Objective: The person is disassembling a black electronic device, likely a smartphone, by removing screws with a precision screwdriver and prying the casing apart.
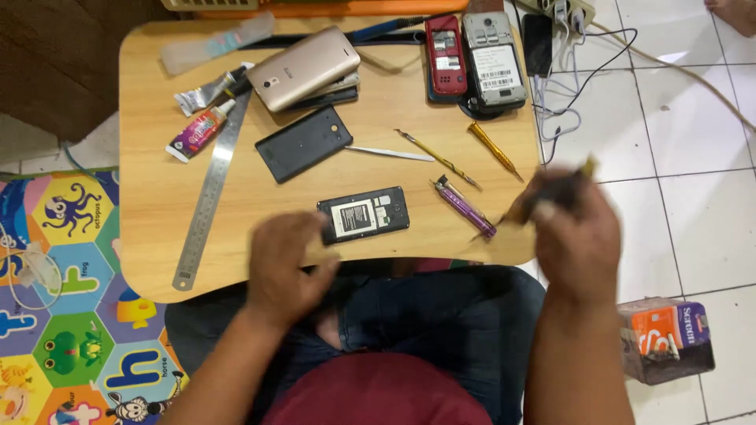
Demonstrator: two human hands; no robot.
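A black phone (364,213) with its back cover off lies on the small wooden lap table (157,197), battery showing. My left hand (285,264) rests at the table's front edge, fingers touching the phone's left end. My right hand (571,228) is blurred at the table's right edge, closed on a thin dark tool (563,185) with a yellowish tip. A purple screwdriver (465,207) lies just left of that hand. The phone's black back cover (303,143) lies farther back.
A steel ruler (209,193), glue tubes (201,130), a gold phone (303,68), two opened phones (476,59), tweezers (390,153) and two yellow-handled tools (492,148) lie on the table. Cables (563,94) hang at right. An orange box (665,338) sits on the tiled floor; a play mat (55,315) lies left.
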